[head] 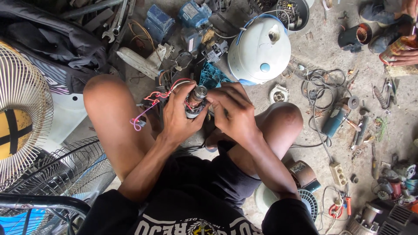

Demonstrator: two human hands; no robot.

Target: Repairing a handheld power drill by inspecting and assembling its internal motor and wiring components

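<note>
Between the knees, over a cluttered concrete floor, both hands meet on a small motor armature held at about knee height. Left hand wraps the body from the left side, fingers curled shut around it, thumb up near the winding. Right hand comes in from the right, fingertips pressed against the part's upper end; whether they pinch a wire or just brace, cannot tell (knuckles hide it). Long axis of the armature runs roughly away from the person, tilted, metal shaft tip pointing up and forward, so the free end lies just ahead of both sets of fingers. Both hands touch it; left carries it. Red and pink wires trail off left past the left knee. White round tank sits on the floor beyond; fan grille far left.
</note>
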